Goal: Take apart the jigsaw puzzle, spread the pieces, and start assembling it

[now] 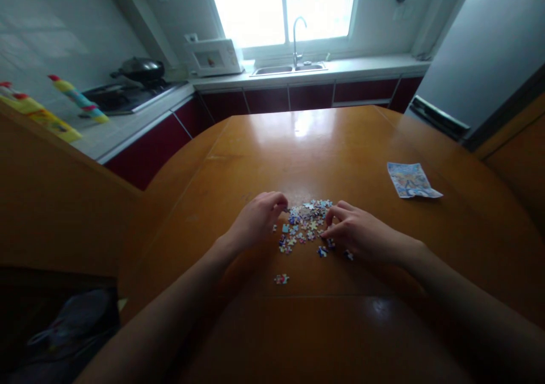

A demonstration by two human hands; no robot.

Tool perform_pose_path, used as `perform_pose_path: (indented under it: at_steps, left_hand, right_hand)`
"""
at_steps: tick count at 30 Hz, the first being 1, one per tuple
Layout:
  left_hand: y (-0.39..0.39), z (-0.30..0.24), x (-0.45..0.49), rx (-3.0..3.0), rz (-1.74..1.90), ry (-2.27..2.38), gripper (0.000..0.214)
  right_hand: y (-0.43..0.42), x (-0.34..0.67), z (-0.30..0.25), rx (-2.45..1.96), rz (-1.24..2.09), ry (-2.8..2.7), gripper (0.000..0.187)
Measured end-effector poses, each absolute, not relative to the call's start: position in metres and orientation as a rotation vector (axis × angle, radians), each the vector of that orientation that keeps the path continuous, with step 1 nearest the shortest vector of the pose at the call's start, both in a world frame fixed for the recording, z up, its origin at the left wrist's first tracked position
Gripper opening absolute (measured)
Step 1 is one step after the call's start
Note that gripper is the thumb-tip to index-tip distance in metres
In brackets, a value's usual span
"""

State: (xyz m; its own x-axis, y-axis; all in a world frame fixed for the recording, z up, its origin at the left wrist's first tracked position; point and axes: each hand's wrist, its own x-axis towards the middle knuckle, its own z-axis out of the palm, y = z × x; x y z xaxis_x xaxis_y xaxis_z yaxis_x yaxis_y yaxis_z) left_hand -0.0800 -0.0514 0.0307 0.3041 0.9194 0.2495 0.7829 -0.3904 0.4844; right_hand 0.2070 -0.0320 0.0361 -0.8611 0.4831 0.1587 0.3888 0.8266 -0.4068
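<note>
A loose pile of small jigsaw puzzle pieces (313, 225), mostly blue, white and yellowish, lies on the wooden table. My left hand (258, 216) is at the pile's left edge, its fingers curled and closed round a puzzle piece (286, 209) that partly shows at the fingertips. At the right edge, my right hand (355, 228) is bent over the pieces, thumb and forefinger apart, the thumb tip touching or just above a piece. Some pieces under its palm are hidden. Closer to me lie a few joined pieces (281, 279) and a blue-white piece (322, 251).
A creased picture sheet (411, 180) lies on the right of the round-edged table (264, 151). Beyond are a counter with a sink (275, 70), a white microwave (214, 57) and a stove with a wok (142, 69). A fridge (481, 49) stands at right.
</note>
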Motion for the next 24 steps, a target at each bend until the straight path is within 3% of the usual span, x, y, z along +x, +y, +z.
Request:
perform_pose_path:
  at_steps: [7, 18, 21, 24]
  left_hand:
    - [-0.035, 0.033, -0.116, 2.025, 0.440, 1.826, 0.018]
    - [-0.044, 0.046, -0.133, 1.851, 0.069, 1.915, 0.022]
    - [-0.045, 0.046, -0.127, 1.908, 0.100, 1.894, 0.022]
    - [-0.046, 0.044, -0.109, 2.108, 0.379, 1.818, 0.017]
  right_hand:
    - [-0.034, 0.206, 0.037, -0.607, 0.622, -2.724, 0.031]
    - [-0.026, 0.202, 0.028, -0.737, 0.503, -2.516, 0.025]
    - [-0.026, 0.199, 0.022, -0.760, 0.474, -2.492, 0.023]
    - [-0.029, 0.192, 0.015, -0.763, 0.393, -2.523, 0.021]
